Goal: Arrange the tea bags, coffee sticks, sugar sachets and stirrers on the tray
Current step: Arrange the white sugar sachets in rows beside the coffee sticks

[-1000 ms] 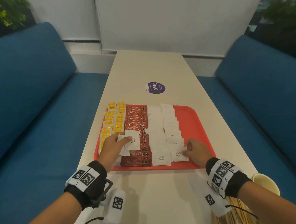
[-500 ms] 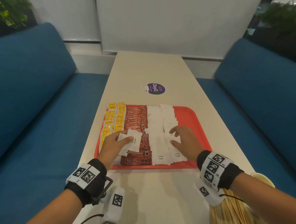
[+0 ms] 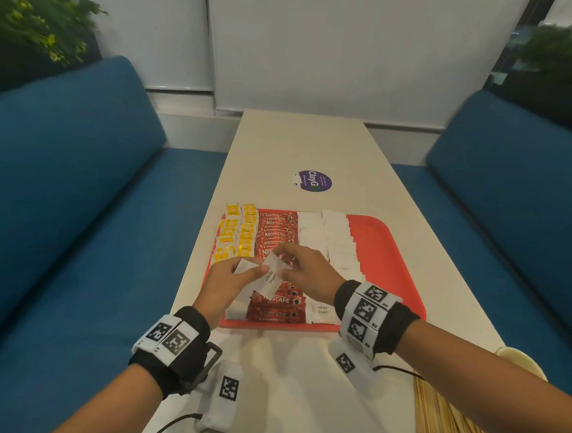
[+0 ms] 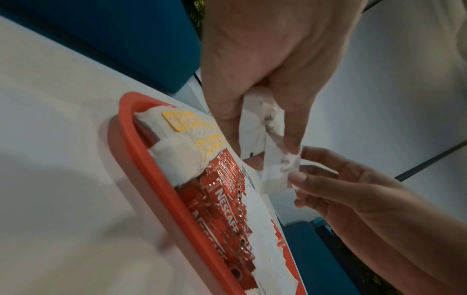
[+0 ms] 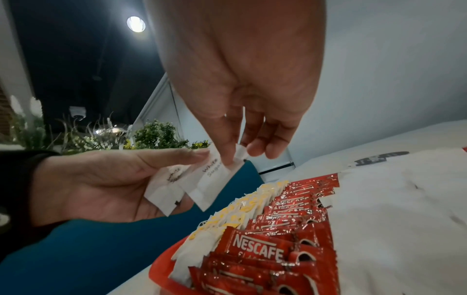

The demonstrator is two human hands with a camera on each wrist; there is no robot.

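While pinched, sugar sachet (image 3: pixel 272 277) tilts upright.

A long pale table (image 3: pixel 302 143) is flanked by blue upholstered benches, one at the left (image 3: pixel 62 176) and one at the right (image 3: pixel 513 196) of the frame. White blinds (image 3: pixel 348 46) are seen behind, leafy plants (image 3: pixel 32 23) in both upper corners. A round ceiling light (image 5: pixel 136 24) is caught upper left.
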